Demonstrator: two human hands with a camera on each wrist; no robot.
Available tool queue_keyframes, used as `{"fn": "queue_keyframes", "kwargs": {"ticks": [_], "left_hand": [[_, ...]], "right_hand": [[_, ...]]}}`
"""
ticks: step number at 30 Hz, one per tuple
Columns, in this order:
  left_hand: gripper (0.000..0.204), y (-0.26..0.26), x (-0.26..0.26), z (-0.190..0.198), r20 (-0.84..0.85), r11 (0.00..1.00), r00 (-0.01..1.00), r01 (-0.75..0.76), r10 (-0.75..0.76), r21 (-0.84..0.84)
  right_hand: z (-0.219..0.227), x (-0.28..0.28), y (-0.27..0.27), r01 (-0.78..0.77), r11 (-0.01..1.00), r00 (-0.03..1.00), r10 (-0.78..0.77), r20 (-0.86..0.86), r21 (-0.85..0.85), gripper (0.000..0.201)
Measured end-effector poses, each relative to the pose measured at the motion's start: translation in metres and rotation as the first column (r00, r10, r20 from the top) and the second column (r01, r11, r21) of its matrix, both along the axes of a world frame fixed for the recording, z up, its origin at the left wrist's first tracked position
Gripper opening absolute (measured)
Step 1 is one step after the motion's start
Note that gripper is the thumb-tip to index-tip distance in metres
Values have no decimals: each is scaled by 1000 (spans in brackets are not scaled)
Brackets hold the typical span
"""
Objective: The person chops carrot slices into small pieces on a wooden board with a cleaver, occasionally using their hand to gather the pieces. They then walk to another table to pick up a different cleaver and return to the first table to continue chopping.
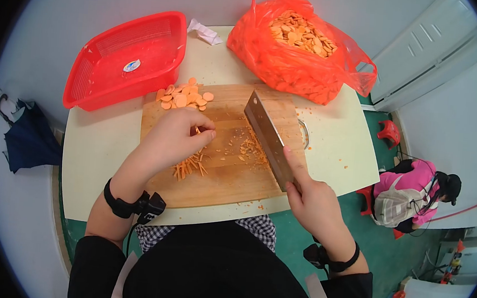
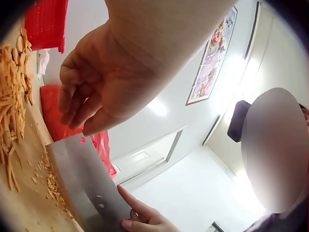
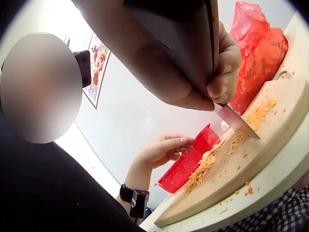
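The right hand [image 1: 315,202] grips a wide-bladed cleaver [image 1: 267,137], index finger along the blade, near the right part of the wooden board [image 1: 218,186]. Orange crumbs [image 1: 254,149] lie beside the blade. Above the board's left half the left hand [image 1: 175,135] hovers with fingers loosely bent; in the left wrist view nothing shows between them. Under it lie orange shreds [image 1: 191,166], partly hidden in the head view, and behind it a pile of round orange slices [image 1: 184,96]. In the right wrist view the cleaver's edge [image 3: 241,126] is down at the crumbs.
A red basket [image 1: 125,87] stands at the table's back left, a red bag of orange slices [image 1: 295,69] at the back right. Between them lies a crumpled pink-white wrapper [image 1: 205,32]. A metal handle [image 1: 305,133] sticks out at the board's right. A person in pink [image 1: 415,180] sits farther right.
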State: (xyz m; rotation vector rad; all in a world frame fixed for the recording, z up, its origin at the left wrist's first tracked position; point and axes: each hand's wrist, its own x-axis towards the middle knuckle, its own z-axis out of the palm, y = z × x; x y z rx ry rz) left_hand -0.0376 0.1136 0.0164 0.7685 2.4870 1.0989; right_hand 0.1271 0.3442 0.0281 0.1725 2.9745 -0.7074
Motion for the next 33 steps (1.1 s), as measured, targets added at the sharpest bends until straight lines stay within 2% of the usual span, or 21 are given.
{"fn": "queue_keyframes", "kwargs": {"ticks": [3,12,18,20,30,33], "left_hand": [[24,1,-1,1,-6,999,1000,-1,1,32],[24,1,-3,-1,-1,999,1000,-6,6,38],[24,0,-3,0,-16,1000,1000,-16,16,25],[23,0,-2,1,-6,999,1000,-25,25,26],[22,-1,-1,4,2,999,1000,-24,24,28],[26,-3,-1,4,14,1000,1000,-11,11,21]], "right_hand": [[-3,-1,2,-18,998,1000,17,19,58,64],[2,-2,1,21,1000,998,-21,58,6,66],[1,0,2,-53,998,999,52,14,41,64],[2,1,1,-15,999,1000,15,-3,29,64],[0,1,4,-23,997,999,21,32,68,65],[7,3,0,38,999,997,-38,72,2,66]]}}
